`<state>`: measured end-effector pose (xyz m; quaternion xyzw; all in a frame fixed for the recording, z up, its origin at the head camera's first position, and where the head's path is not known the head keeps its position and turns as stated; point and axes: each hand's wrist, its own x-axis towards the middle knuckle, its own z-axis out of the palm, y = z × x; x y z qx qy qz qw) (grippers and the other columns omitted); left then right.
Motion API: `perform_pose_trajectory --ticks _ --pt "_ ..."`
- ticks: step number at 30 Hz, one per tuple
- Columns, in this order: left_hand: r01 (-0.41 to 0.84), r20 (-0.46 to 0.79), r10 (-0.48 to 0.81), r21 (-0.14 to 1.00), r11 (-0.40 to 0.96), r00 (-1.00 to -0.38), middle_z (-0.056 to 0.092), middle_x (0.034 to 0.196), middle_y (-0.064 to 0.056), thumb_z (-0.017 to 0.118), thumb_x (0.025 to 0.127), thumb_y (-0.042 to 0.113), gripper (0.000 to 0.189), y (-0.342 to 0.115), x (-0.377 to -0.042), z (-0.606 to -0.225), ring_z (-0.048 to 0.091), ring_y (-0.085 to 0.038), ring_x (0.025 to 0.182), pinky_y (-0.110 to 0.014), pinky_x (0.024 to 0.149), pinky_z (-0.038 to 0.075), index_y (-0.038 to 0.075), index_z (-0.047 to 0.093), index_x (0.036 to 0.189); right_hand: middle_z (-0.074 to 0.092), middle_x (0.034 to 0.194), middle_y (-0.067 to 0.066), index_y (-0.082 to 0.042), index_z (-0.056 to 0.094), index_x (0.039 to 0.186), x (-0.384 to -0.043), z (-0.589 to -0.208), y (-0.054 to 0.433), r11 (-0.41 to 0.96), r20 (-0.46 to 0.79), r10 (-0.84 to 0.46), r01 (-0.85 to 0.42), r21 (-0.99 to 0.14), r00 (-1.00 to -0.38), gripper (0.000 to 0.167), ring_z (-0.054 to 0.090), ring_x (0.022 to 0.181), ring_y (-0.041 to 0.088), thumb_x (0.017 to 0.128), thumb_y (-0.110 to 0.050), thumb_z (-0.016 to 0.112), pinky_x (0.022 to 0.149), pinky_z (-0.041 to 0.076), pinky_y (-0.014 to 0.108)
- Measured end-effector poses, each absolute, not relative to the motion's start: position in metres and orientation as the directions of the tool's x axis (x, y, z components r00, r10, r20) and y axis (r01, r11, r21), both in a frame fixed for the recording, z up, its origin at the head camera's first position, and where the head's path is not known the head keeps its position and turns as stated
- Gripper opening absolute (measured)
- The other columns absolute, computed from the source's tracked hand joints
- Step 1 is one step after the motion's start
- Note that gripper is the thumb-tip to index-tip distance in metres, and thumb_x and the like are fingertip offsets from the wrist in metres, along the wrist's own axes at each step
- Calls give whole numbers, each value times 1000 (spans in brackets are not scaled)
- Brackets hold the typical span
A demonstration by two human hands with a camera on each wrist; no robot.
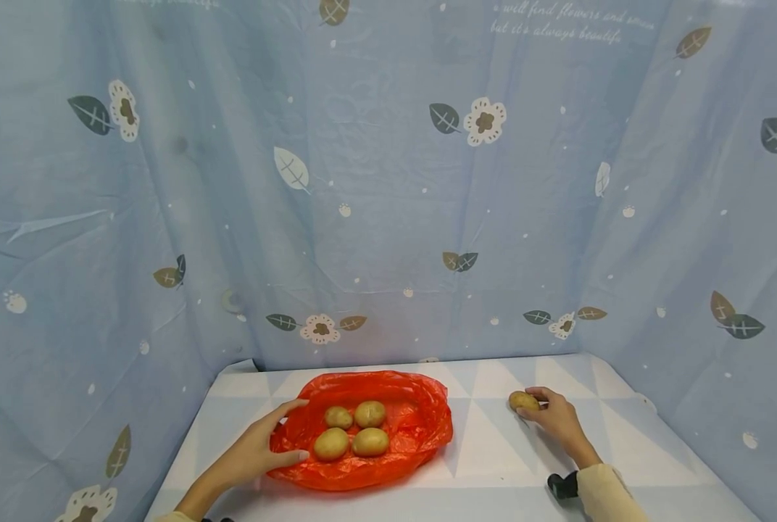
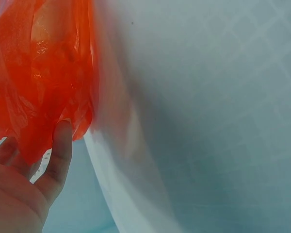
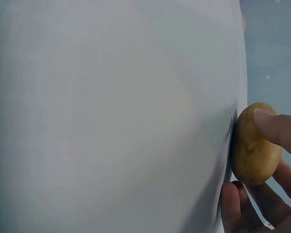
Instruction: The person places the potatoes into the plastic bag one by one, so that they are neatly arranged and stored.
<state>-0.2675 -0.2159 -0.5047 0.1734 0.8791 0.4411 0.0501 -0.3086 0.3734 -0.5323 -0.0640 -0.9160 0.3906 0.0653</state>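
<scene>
Several yellow-brown potatoes [image 1: 370,441] lie together in an opened red plastic bag [image 1: 421,464] on the table, its rim rolled outward. My left hand [image 1: 254,446] holds the bag's left end, thumb on the near side and fingers on the far side. The left wrist view shows the thumb [image 2: 60,150] against the crinkled film, with the other fingers partly hidden behind it. Off to the right, my right hand [image 1: 558,419] grips a single potato [image 3: 254,145] between thumb and fingers, close over the tabletop.
A pale table cover [image 1: 486,464] with light blue triangles lies under everything. Blue curtains [image 1: 388,217] printed with leaves and flowers hang behind the table and at both sides. A black strap piece [image 1: 562,486] sits at my right sleeve [image 1: 607,493].
</scene>
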Motion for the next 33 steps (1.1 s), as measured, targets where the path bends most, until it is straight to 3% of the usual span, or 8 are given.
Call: perform_pose_trajectory --ticks 13,33 --pt "259 66 349 800 542 -935 50 149 -13 88 82 40 84 -218 -270 -506 57 -33 124 -55 96 54 25 45 153 65 123 25 5 63 128 -312 -531 367 698 98 185 61 -713 -978 58 61 104 32 84 -23 86 87 52 46" --pt "249 54 351 804 539 -935 49 150 -15 88 82 39 86 -216 -270 -505 56 -35 124 -55 95 55 23 44 154 67 122 22 0 66 128 -307 -525 368 719 118 201 65 -692 -972 58 62 103 32 83 -29 87 86 52 45"
